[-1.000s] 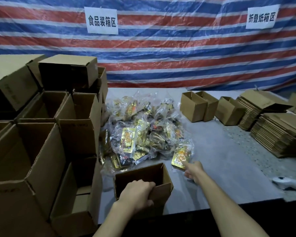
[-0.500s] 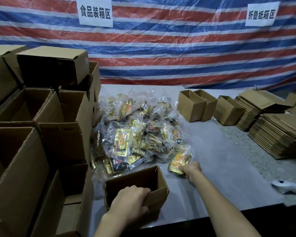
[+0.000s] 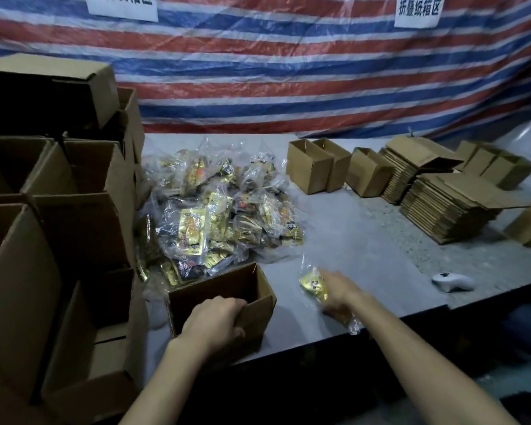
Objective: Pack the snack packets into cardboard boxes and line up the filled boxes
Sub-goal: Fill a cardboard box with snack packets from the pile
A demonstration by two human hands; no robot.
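A small open cardboard box (image 3: 252, 289) stands near the table's front edge. My left hand (image 3: 215, 320) grips its near wall, fingers curled over the rim. My right hand (image 3: 339, 291) holds a gold snack packet (image 3: 311, 283) in clear wrap just above the table, to the right of the box. A heap of snack packets (image 3: 224, 216) in clear plastic lies behind the box at the table's middle.
Stacked open cardboard boxes (image 3: 59, 210) rise along the left. Small open boxes (image 3: 319, 167) and piles of flat folded cartons (image 3: 442, 204) stand at the back right. A white controller (image 3: 452, 282) lies near the right front of the grey table (image 3: 365, 246).
My right hand has pulled one packet off the heap and drawn it back toward me and to the right. My left hand stays on the box. The camera has tilted down.
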